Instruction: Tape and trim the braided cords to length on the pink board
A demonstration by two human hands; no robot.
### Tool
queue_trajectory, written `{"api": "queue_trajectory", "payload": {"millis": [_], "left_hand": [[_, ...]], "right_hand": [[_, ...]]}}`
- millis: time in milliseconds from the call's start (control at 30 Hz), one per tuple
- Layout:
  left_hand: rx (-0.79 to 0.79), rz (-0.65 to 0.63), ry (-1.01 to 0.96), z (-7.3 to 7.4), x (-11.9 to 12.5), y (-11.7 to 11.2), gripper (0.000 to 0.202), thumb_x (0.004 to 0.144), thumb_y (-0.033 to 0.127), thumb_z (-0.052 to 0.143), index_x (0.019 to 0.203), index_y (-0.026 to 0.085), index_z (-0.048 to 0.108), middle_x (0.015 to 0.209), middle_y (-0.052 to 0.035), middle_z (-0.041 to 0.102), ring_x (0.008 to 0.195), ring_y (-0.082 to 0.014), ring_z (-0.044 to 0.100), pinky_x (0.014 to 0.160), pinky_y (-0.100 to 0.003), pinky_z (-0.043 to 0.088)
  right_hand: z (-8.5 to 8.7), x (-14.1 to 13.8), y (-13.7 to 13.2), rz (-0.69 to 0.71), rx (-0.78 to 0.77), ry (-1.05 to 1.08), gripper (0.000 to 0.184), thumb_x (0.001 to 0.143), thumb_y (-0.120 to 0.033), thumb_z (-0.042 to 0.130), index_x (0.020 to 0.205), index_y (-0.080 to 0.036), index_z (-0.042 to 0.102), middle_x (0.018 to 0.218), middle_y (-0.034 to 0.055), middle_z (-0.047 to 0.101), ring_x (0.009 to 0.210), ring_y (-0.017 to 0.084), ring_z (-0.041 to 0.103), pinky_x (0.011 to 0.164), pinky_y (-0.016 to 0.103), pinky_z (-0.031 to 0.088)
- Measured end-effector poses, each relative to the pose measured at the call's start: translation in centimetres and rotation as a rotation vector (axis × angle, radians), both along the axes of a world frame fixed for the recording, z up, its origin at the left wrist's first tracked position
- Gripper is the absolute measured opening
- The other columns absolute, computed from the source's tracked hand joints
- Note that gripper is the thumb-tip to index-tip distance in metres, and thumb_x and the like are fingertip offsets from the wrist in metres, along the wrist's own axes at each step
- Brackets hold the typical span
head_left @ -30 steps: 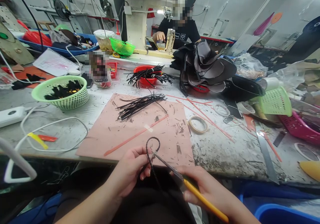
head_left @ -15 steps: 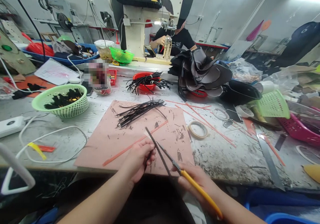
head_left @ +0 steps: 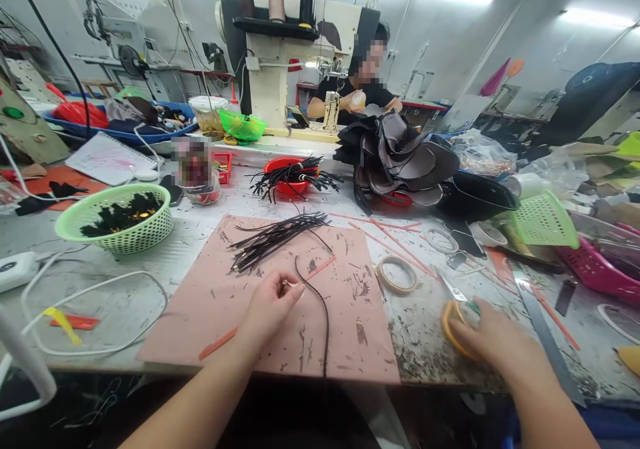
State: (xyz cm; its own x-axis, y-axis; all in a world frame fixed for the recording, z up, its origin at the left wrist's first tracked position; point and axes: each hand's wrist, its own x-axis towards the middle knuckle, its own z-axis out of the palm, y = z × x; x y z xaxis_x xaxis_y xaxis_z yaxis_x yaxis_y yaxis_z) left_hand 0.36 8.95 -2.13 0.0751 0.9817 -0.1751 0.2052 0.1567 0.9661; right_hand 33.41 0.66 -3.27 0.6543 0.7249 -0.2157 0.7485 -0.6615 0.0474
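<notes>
Left hand point(head_left: 273, 299) pinched tight, on what I cannot tell — right hand point(head_left: 485, 335) curled around the scissors point(head_left: 455, 292); one black cord point(head_left: 327, 322) lies on the pink mat point(head_left: 353, 349) — loose pile point(head_left: 280, 237) beyond likely left, red bowl point(head_left: 291, 189) bundle point(head_left: 290, 171) likely done

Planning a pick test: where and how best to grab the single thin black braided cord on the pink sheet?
Pinch the thin black braided cord across its middle, coming from above and the right. It appears to lie on the pink rectangular sheet and bows right there, clear of the person's left hand near its far end.
</notes>
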Motion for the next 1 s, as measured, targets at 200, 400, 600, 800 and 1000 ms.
{"api": "queue_trajectory", "payload": {"millis": [200,400,600,800,1000], "left_hand": [[0.256,-0.195,0.759,1.0,0.7,5.1,0.009,0.073,0.028,0.049,0.072,0.021,0.054,0.068,-0.0046,0.06,0.069,-0.0236,0.057,0.063,-0.031,0.037],[0.258,-0.166,0.741,-0.1,2.3,7.5,0.013,0.063,0.016,0.056,0.054,0.021,0.048,0.065,-0.0088,0.061,0.074,-0.0269,0.059,0.068,-0.034,0.039],[0.266,-0.028,0.482,2.1,-2.3,5.2,0.009,0.069,0.029,0.052,0.066,0.02,0.05,0.056,0.0019,0.052,0.052,-0.0139,0.048,0.051,-0.025,0.036],[0.094,0.235,0.031,1.5,-7.0,2.6,0.03,0.054,0.037,0.066,0.074,0.015,0.06,0.054,0.0025,0.055,0.04,-0.0062,0.033,0.039,-0.02,0.023],[0.116,0.154,0.43,0.7,-9.8,3.9,0.015,0.059,0.034,0.063,0.068,0.022,0.063,0.057,0.0024,0.062,0.055,-0.0155,0.054,0.053,-0.024,0.038]], "right_hand": [[0.1,-5.8,1.6,0.346,0.408,-0.071,0.036,0.081,-0.034,0.039,0.102,-0.014,0.061,0.108,0.018,0.059,0.093,0.031,0.059,0.074,0.044,0.047],[-1.1,-16.2,3.7,0.887,0.409,0.214,0.013,0.078,-0.025,0.051,0.083,-0.019,0.062,0.085,0.007,0.062,0.077,0.021,0.06,0.064,0.031,0.045],[-0.1,-16.3,5.2,0.849,0.385,0.365,0.013,0.07,-0.011,0.049,0.073,-0.02,0.058,0.071,0.0009,0.065,0.06,0.015,0.057,0.055,0.024,0.036],[3.5,-16.7,10.9,0.938,0.646,0.226,0.019,0.071,-0.009,0.047,0.081,-0.02,0.059,0.072,0.0013,0.065,0.063,0.016,0.056,0.058,0.025,0.036],[2.8,-20.0,16.1,1.175,0.587,-0.012,0.022,0.075,-0.003,0.045,0.079,-0.018,0.061,0.079,0.0061,0.064,0.074,0.018,0.056,0.061,0.026,0.038]]}}
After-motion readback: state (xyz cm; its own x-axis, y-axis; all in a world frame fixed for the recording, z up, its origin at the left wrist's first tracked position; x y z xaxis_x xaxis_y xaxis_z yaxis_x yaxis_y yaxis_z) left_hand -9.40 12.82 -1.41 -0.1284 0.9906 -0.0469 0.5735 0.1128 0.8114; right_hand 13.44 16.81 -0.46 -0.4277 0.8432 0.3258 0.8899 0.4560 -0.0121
